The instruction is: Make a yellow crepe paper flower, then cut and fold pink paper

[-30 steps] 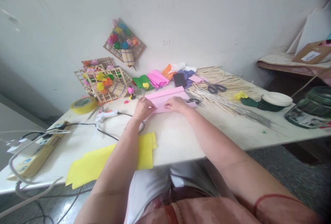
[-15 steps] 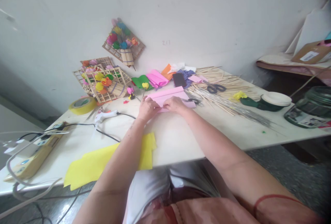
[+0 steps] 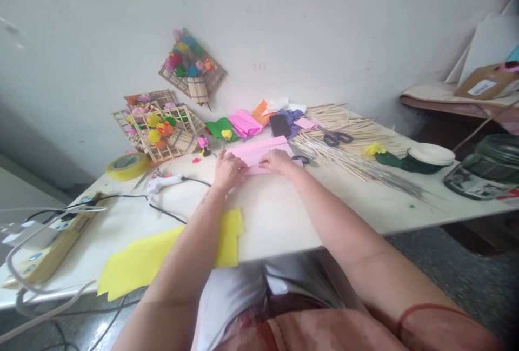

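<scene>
A sheet of pink crepe paper (image 3: 259, 151) lies on the table in front of me, its far edge folded or rolled over. My left hand (image 3: 230, 170) pinches the near edge at the left, fingers closed. At the right, my right hand (image 3: 277, 162) grips the same edge between thumb and fingers, with a small gap between the hands. Dark scissor handles (image 3: 303, 159) poke out beside the paper, just past my right hand. Behind my left hand stands a small yellow paper flower (image 3: 226, 134).
Yellow paper (image 3: 141, 256) lies under my left forearm. A glue gun (image 3: 165, 181), tape roll (image 3: 127, 166) and power strip (image 3: 60, 243) are at left. Bamboo sticks (image 3: 357, 129), wires (image 3: 377, 177), black-handled scissors (image 3: 338, 138) and a glass jar (image 3: 484, 170) are at right.
My hands have drawn slightly apart along the near edge of the pink crepe paper. The whole view has shifted a little; the other things stay in place.
</scene>
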A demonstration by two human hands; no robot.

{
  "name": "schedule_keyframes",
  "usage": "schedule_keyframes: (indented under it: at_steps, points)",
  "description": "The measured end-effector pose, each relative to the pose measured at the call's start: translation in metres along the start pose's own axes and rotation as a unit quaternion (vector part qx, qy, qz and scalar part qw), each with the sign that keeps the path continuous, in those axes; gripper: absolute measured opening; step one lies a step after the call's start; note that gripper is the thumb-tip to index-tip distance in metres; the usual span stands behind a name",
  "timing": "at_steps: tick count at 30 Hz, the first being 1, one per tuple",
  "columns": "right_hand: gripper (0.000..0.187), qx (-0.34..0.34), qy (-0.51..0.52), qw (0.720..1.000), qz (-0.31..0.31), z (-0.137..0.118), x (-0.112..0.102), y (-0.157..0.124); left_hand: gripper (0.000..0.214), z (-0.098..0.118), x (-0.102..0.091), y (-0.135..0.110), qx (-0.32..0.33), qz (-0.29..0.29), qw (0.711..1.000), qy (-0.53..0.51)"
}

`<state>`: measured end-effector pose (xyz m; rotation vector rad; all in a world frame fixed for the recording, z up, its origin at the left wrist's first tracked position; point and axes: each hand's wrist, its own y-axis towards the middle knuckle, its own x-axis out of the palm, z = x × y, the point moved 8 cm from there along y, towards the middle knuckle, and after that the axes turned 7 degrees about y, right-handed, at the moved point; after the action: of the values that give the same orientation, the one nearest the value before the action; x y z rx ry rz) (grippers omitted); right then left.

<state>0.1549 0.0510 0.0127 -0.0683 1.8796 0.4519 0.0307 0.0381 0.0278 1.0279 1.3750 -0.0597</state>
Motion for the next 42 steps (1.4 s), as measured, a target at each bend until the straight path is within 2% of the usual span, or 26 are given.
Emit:
schedule_keyframes:
  at_steps: [17,24,30,42]
  points:
    - [0.021,0.028,0.012,1.0,0.007,0.003,0.0,0.0,0.019,0.0,-0.002,-0.002,0.004,-0.006,1.0,-0.011]
    - [0.021,0.001,-0.009,1.0,0.023,-0.001,0.002,0.0,0.021,0.001,0.003,0.002,-0.024,-0.001,0.999,-0.025]
    - [0.021,0.007,-0.001,1.0,0.016,-0.004,0.001,-0.001,0.018,0.01,0.008,0.005,0.014,-0.015,1.0,-0.019]
    - [0.021,-0.002,0.133,0.991,-0.025,0.018,0.005,-0.001,0.021,0.012,0.007,0.004,0.029,-0.018,0.999,0.011]
